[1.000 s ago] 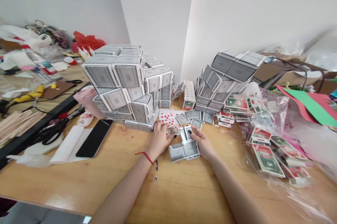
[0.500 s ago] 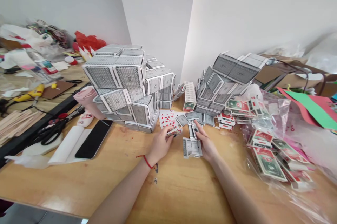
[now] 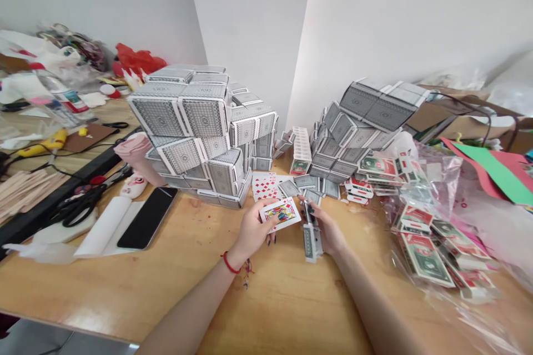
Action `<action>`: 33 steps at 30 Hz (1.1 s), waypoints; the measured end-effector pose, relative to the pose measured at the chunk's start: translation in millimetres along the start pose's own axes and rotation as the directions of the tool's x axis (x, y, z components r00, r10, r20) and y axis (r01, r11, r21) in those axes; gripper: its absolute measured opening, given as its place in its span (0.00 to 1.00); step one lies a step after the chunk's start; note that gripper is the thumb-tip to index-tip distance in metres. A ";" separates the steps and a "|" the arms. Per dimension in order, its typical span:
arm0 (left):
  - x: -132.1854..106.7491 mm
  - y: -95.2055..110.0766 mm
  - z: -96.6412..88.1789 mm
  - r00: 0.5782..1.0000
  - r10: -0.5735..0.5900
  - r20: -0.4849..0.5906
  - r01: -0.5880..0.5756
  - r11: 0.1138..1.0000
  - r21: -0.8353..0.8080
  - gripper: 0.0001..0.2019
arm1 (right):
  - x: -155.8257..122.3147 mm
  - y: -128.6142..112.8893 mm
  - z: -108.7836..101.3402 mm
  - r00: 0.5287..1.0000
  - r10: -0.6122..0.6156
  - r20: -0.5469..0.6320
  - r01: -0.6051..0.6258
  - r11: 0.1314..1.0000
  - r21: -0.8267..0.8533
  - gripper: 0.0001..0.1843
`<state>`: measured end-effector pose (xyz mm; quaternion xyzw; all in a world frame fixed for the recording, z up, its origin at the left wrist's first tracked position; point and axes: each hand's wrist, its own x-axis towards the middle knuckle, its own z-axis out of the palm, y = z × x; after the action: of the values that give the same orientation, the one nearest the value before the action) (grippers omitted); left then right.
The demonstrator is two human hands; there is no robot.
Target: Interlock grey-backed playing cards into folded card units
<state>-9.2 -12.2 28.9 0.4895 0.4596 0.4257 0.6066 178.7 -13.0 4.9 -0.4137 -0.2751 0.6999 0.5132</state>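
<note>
My left hand (image 3: 252,231) grips playing cards (image 3: 281,215), with a red jack face up on top under my thumb. Closed on a folded piece made of grey-backed playing cards (image 3: 308,241), my right hand (image 3: 327,230) is just to the right. The two hands are close together but apart. Beyond them lie loose face-up cards with red diamonds (image 3: 263,185) and several grey-backed cards (image 3: 308,181). Two large stacks of blocks folded from grey-backed cards stand behind, a left stack (image 3: 204,119) and a right stack (image 3: 350,127).
Green and red card boxes (image 3: 427,258) lie in clear plastic at right. A row of card boxes (image 3: 300,149) stands between the stacks. A black phone (image 3: 147,219), white paper roll (image 3: 109,227), scissors (image 3: 81,205) and pink cloth-like item (image 3: 137,155) lie at left.
The cards in my left hand have turned so the jack faces up. My right hand has tilted the folded card piece more upright, showing it narrower. The camera view has shifted slightly.
</note>
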 end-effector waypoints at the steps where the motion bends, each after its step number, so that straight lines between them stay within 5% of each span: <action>1: -0.3 -0.2 0.6 1.000 -0.007 0.005 0.007 1.000 0.004 0.20 | 0.0 -0.5 -0.4 1.000 0.009 0.014 -0.009 1.000 0.014 0.23; 9: -3.0 -4.0 6.7 0.998 -0.036 0.057 0.036 0.999 -0.005 0.20 | 0.1 -4.1 -1.9 0.989 0.038 0.145 -0.053 0.994 0.100 0.26; 27: -3.1 -9.8 10.7 0.999 -0.010 0.052 0.013 0.999 -0.053 0.21 | 2.9 4.1 -2.3 0.998 0.006 0.069 -0.001 0.997 -0.073 0.19; 33: -3.1 -17.0 9.2 0.998 0.063 -0.001 -0.063 0.997 0.054 0.20 | 0.0 3.3 1.7 0.998 -0.047 0.028 0.049 0.996 -0.077 0.15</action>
<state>0.2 -19.8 13.5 0.5191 0.4562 0.4328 0.5789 175.6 -14.0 3.0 -0.4174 -0.3188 0.6814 0.5097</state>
